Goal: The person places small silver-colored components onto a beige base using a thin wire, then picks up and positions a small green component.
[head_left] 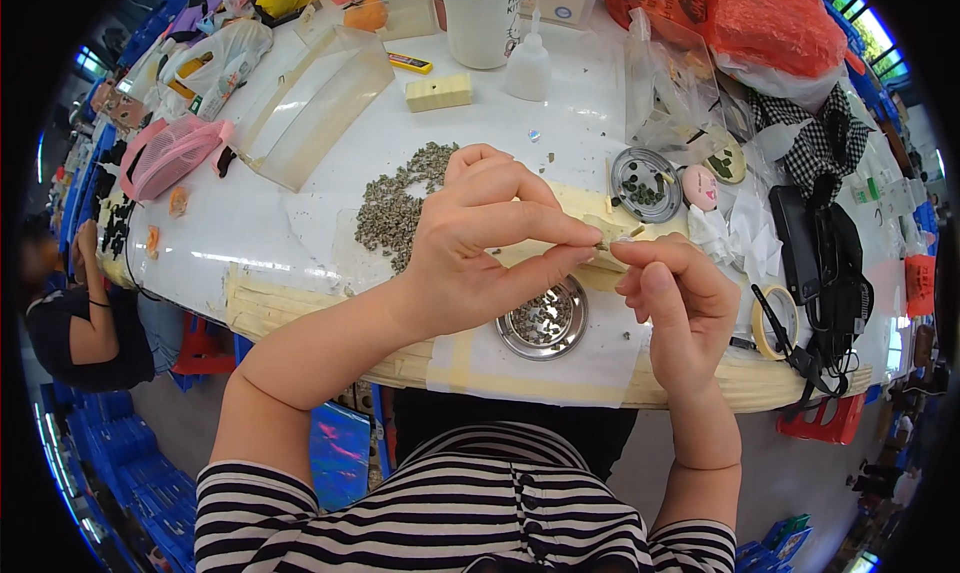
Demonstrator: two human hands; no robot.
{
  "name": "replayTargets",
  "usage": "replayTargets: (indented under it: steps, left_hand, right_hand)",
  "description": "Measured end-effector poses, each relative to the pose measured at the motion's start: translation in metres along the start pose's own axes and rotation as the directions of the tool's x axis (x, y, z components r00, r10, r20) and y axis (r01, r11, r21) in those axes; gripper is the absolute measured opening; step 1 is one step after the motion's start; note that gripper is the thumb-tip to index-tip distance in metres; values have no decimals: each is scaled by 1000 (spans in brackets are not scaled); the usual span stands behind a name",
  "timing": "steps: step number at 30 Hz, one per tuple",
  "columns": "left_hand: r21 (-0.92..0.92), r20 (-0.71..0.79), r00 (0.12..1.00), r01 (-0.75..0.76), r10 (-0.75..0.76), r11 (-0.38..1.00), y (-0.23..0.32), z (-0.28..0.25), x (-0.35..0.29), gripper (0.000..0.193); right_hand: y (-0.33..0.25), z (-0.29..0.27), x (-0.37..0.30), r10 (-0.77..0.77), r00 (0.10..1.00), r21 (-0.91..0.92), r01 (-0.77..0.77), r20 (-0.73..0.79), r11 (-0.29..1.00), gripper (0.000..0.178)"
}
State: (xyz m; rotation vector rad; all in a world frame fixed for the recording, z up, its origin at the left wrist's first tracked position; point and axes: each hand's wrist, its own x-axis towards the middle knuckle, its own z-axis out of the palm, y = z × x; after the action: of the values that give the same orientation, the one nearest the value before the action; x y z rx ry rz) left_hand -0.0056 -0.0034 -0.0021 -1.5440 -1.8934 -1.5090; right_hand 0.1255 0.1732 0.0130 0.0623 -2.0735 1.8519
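Over the front part of the table, my left hand pinches a tiny dark greenish piece between thumb and forefinger. Fingers curled, my right hand meets it from the right, its fingertips close against the same spot; what they grip is too small to make out. Below the hands sits a round shiny metal dish with small grey-green pieces inside. A pale yellow block shows partly behind the fingertips. To the left, a heap of small grey-green pieces spreads on the table, partly covered by my left hand.
Another round metal dish with dark pieces stands right, by a pink oval thing. A tape roll and black phone-like case lie farther right. Behind are a yellow block, white squeeze bottle and clear tray.
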Motion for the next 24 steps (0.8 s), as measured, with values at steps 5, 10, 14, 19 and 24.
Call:
replayTargets:
  steps: [5,10,14,19,24]
  left_hand:
    - [10,9,1000,20,-20,1000,0,0,-1,24]
    - [18,29,999,38,-39,999,1,0,0,24]
    - [-7,26,998,65,-65,998,2,-1,0,22]
    - [-45,39,995,88,-87,995,2,-4,-1,22]
    - [-81,47,995,86,-83,993,2,-3,1,22]
  right_hand:
    - [0,-2,1,-51,996,-22,52,67,998,19]
    - [-1,2,2,-78,996,-98,82,47,992,18]
    - [1,4,2,-57,998,-162,52,-27,985,16]
    - [4,5,2,-52,998,-171,45,-34,984,16]
    - [3,4,3,-62,998,-155,62,4,986,17]
